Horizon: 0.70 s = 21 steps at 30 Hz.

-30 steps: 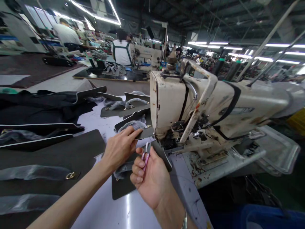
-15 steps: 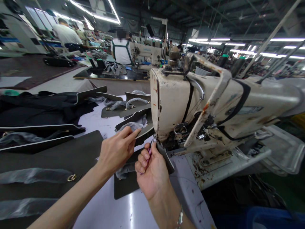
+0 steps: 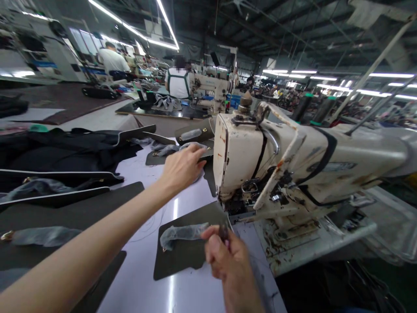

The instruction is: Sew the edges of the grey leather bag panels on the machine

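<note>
Gripping snips (image 3: pixel 224 233) — right hand (image 3: pixel 228 261); machine nameplate (image 3: pixel 335 167) — illegible

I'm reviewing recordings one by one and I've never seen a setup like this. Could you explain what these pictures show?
There is no robot: these are a person's own bare hands. Every picture comes from one camera worn on the head, looking forward and down.

The left hand reaches out among dark pieces at the far side; whether it grips one is unclear. The right hand is closed around a small object with a pinkish part, too blurred to name. Beside it, a dark panel lies on the pale tabletop, bearing a strip wrapped in clear film.

The big, worn machine is a sewing machine. Black material is heaped to the left, and another person sits further back.
</note>
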### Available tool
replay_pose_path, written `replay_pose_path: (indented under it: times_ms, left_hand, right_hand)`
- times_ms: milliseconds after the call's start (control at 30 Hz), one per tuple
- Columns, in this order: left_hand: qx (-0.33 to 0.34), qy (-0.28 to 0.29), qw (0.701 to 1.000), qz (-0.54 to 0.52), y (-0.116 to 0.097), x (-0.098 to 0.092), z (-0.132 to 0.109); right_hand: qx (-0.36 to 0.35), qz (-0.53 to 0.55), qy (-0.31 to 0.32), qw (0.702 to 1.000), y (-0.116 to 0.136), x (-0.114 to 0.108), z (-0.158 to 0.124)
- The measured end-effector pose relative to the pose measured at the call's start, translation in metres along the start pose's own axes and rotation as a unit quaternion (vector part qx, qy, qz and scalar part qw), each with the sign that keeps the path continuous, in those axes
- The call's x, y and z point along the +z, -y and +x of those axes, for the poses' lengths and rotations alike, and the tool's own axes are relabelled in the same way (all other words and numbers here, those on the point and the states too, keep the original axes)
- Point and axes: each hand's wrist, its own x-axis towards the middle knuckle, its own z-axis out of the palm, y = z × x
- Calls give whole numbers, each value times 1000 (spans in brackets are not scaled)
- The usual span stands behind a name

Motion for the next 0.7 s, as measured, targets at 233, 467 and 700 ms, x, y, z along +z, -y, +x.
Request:
replay_pose_path:
  times_ms: [233, 467, 700]
  left_hand:
    - [29, 124, 906, -403, -78, 28, -186]
    - [-250, 221, 561, -758, -155, 91, -245]
    - [-288, 71, 637, -712, -147, 110, -230]
  right_hand:
    - [-154, -294, -156, 930, 5, -77, 7]
    - [-67, -248, -46, 965, -4, -85, 18]
    - [22, -93, 29, 995, 2, -82, 20]
